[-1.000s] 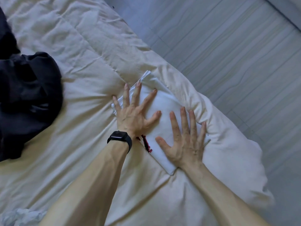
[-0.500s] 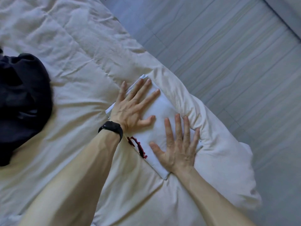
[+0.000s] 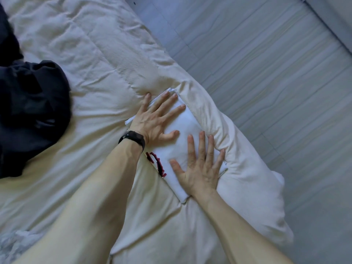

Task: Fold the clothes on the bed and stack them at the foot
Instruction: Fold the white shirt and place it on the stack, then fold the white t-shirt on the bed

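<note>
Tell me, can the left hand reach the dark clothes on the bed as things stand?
Probably yes. The left hand lies flat on the folded white garment, holding nothing, and only open duvet lies between it and the dark clothes on its own side.

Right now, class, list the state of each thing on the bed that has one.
White shirt: folded, flat under both hands.
Dark clothes: unfolded, in a heap.
Left hand: open, pressing the shirt.
Right hand: open, pressing the shirt.
Duvet: rumpled.
</note>
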### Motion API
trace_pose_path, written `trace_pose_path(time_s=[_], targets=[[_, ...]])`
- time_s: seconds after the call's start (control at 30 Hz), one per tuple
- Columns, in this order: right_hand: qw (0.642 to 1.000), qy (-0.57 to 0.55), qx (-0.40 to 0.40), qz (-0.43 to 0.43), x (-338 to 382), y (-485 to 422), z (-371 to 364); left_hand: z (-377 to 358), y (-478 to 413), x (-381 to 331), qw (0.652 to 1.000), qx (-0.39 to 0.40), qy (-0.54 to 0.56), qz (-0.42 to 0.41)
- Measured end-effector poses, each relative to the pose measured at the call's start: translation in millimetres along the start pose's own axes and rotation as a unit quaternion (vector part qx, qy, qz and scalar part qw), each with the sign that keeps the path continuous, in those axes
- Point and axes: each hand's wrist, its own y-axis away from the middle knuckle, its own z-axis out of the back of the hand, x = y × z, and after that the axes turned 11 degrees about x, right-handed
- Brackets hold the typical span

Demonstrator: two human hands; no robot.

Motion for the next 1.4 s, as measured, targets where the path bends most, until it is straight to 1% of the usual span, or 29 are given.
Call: trace_pose_path(time_s=[0.07,0.13,0.2,0.23,0.3,0.4,0.5,0.57,0.63,0.73,0.77,0.83,0.9,0.97,1.1,1.23,1.4], targets=[[0.999,0.000,0.050,-0.003,0,3,14,11,5,-7,0.999,0.028,-0.023,0.026],[0.992,0.001,0.126,-0.004,-2,5,34,31,17,-17,0.997,0.054,-0.046,0.043],[0.982,0.000,0.190,-0.001,-6,16,58,54,39,-34,0.994,0.065,-0.074,0.054],[0.978,0.001,0.210,0.001,-8,24,72,62,53,-43,0.993,0.063,-0.073,0.067],[0.973,0.006,0.230,0.016,-12,44,102,76,91,-62,0.992,0.059,-0.021,0.113],[0.972,0.003,0.222,0.071,-6,86,145,84,170,-97,0.973,0.061,0.126,0.183],[0.973,-0.022,0.185,0.138,20,133,182,78,259,-132,0.934,0.034,0.249,0.253],[0.967,-0.027,0.151,0.204,48,170,204,69,323,-155,0.904,0.014,0.306,0.297],[0.957,-0.046,0.117,0.262,78,211,220,60,385,-175,0.875,-0.022,0.346,0.337],[0.931,-0.066,0.068,0.352,127,278,230,40,482,-199,0.832,-0.071,0.391,0.387],[0.920,-0.071,0.058,0.380,144,303,230,31,517,-206,0.817,-0.089,0.398,0.407],[0.899,-0.065,0.069,0.428,179,351,229,12,585,-219,0.792,-0.130,0.396,0.445],[0.875,-0.036,0.082,0.476,211,399,220,-8,651,-231,0.765,-0.166,0.389,0.486],[0.855,-0.007,0.086,0.511,237,445,208,-28,713,-244,0.738,-0.186,0.385,0.522],[0.817,0.030,0.091,0.569,278,532,186,-74,822,-277,0.698,-0.201,0.371,0.579],[0.780,0.075,0.099,0.613,313,600,168,-112,912,-311,0.664,-0.212,0.371,0.614],[0.758,0.079,0.096,0.640,355,658,154,-147,998,-328,0.634,-0.217,0.365,0.646]])
